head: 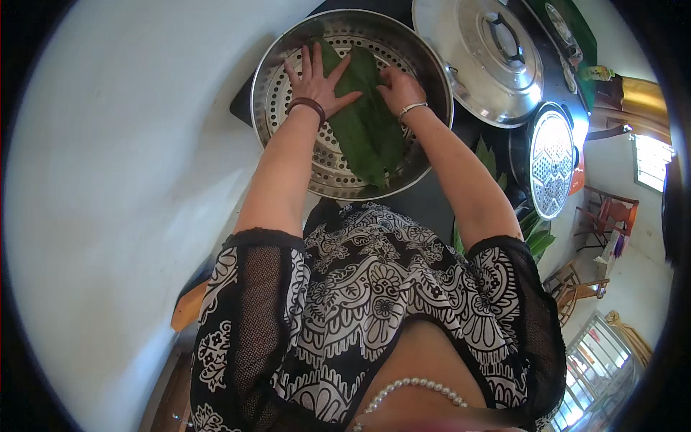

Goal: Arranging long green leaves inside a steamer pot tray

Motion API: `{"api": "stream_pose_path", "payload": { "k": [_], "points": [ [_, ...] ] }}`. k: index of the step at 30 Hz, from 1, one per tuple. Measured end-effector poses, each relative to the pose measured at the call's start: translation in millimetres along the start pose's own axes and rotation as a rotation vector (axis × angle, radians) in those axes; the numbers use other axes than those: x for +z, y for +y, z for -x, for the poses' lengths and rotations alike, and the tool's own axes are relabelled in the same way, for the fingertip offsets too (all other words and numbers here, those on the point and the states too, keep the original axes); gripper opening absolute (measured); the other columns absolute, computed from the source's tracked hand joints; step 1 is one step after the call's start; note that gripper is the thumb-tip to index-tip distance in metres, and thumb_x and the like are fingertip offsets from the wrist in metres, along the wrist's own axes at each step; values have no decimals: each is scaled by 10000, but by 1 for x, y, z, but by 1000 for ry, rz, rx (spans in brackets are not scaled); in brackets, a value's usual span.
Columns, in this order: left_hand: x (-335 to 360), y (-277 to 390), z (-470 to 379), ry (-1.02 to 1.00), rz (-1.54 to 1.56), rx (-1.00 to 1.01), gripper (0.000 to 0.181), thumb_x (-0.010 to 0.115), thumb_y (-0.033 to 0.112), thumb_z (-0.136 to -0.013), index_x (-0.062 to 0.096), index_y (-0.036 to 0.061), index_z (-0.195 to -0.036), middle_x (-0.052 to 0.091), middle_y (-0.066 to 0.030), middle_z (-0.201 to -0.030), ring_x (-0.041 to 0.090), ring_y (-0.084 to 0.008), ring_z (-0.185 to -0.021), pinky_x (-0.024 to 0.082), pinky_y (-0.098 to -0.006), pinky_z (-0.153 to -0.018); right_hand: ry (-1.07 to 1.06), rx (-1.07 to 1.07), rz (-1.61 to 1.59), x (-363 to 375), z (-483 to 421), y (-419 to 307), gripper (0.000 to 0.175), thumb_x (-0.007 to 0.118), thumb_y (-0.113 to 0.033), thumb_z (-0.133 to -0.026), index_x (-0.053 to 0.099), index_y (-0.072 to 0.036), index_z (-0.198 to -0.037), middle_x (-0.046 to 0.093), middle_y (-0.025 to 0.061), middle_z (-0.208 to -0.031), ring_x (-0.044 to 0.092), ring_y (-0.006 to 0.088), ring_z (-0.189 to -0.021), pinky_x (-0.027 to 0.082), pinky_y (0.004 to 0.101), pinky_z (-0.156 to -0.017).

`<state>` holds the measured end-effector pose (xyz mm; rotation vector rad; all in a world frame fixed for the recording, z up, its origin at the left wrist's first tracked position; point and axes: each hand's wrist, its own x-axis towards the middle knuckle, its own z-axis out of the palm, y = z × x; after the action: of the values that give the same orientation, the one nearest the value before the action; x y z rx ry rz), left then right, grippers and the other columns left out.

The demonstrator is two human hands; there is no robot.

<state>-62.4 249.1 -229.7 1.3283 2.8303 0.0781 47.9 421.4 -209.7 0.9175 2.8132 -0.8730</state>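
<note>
Two or more long green leaves (361,127) lie overlapping across the perforated floor of a round metal steamer pan (259,70). My left hand (316,83), with a dark bangle at the wrist, rests with fingers spread over the left side of the leaves and the holes beside them. On the leaves' right edge is my right hand (402,92), its fingers curled and the thumb towards the leaf; a light bracelet circles that wrist. Whether its fingertips pinch the leaf cannot be made out.
A large metal lid (475,65) with a black handle lies right of the pan, on a dark surface. Beyond it stands a pot holding a shiny perforated steamer plate (551,162). More green leaves (540,237) show beside my right arm. A white wall (135,135) rises at left.
</note>
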Motion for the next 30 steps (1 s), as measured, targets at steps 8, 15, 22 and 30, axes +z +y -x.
{"api": "stream_pose_path", "payload": {
  "k": [8, 15, 22, 30],
  "points": [
    [-6, -1, -3, -40, 6, -23, 1055, 440, 882, -683, 127, 334, -1528, 56, -215, -1574, 1, -414, -1451, 1, -691, -1084, 32, 19, -38, -3, 7, -1, 305, 666, -204, -824, 621, -128, -1116, 671, 128, -1082, 637, 310, -1012, 498, 423, -875],
    [-8, 2, -2, -18, 72, -9, 1089, 491, 870, -661, 109, 337, -1530, 54, -218, -1574, 3, -419, -1450, 7, -690, -1085, -1, 29, -96, -5, -11, -4, 322, 668, -216, -826, 606, -133, -1131, 676, 114, -1081, 638, 305, -1018, 492, 419, -880],
    [-12, 2, 2, -24, 64, 1, 1052, 517, 846, -671, 145, 353, -1523, 45, -189, -1581, 11, -428, -1447, 25, -714, -1072, -47, 20, -116, 0, -23, -22, 355, 673, -197, -819, 582, -101, -1148, 674, 136, -1077, 637, 320, -1016, 492, 426, -880],
    [-18, 2, 1, -33, 32, 15, 1034, 517, 837, -680, 155, 356, -1521, 58, -29, -1605, 16, -425, -1447, 32, -727, -1067, 54, 38, -173, 12, -21, -21, 384, 670, -146, -808, 543, -54, -1158, 647, 208, -1072, 621, 368, -1011, 488, 440, -888]
  ]
}}
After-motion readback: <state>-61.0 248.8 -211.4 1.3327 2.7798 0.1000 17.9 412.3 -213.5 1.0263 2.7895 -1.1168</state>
